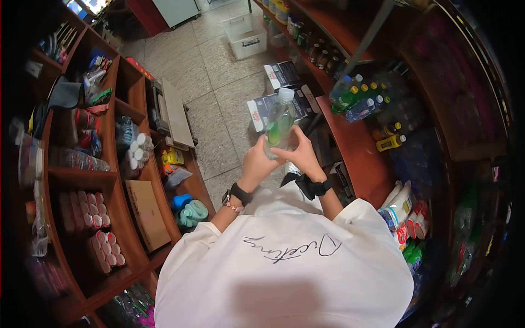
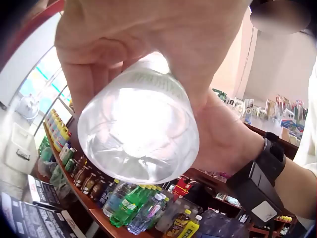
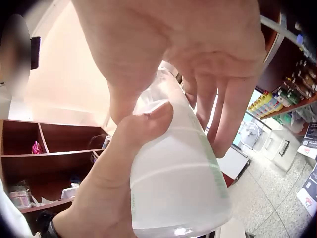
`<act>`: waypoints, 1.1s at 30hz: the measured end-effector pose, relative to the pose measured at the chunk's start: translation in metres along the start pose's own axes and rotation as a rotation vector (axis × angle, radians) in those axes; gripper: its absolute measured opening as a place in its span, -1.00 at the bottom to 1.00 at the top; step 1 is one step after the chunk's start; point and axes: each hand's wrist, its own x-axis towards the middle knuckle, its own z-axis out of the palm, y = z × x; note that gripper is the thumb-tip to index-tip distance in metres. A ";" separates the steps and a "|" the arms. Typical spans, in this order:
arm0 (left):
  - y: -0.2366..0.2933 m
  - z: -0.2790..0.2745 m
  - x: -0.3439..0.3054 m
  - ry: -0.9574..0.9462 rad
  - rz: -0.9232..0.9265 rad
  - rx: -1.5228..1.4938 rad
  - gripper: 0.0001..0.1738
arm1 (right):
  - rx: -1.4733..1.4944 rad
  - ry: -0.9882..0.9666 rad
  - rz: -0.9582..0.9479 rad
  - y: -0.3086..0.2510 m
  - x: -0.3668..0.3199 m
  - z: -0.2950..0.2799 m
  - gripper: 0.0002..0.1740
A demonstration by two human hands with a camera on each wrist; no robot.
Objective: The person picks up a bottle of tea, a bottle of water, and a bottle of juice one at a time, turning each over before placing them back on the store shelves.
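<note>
Bottle [image 1: 280, 121], clear, with a pale cap [image 1: 285, 94] and a green patch on its side, held near the centre of the head view. We grip its lower part in both hands: our left hand [image 1: 259, 165] is clamped round it from the left, our right hand [image 1: 304, 158] from the right, fingers curled on both. We hold it with the cap toward the top of the frame. In the left wrist view, we see the round base facing the camera; in the right wrist view, our left thumb [image 3: 159, 118] lies across its side.

Beyond the bottle, dark-and-white boxes [image 1: 255, 116] rest on the tiled floor [image 1: 205, 71], and a translucent bin [image 1: 247, 46] sits at upper centre. At right, we note a reddish-brown shelf [image 1: 362, 158] with a group of capped bottles [image 1: 358, 98] toward upper right. At left, shelving [image 1: 82, 176] contains red-and-white cylinders [image 1: 94, 209]; a cardboard box [image 1: 147, 214] stands beside them, at lower left.
</note>
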 end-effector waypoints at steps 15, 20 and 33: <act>-0.088 -0.082 0.120 -0.108 -0.015 0.072 -0.20 | 0.168 0.206 -0.009 0.052 0.156 0.076 -0.27; -0.110 -0.112 0.207 -0.132 0.057 0.091 -0.24 | 0.142 0.355 -0.022 0.038 0.247 0.083 -0.23; -0.161 -0.119 0.370 -0.178 0.245 0.007 -0.39 | 0.019 0.617 0.022 0.026 0.380 0.075 -0.29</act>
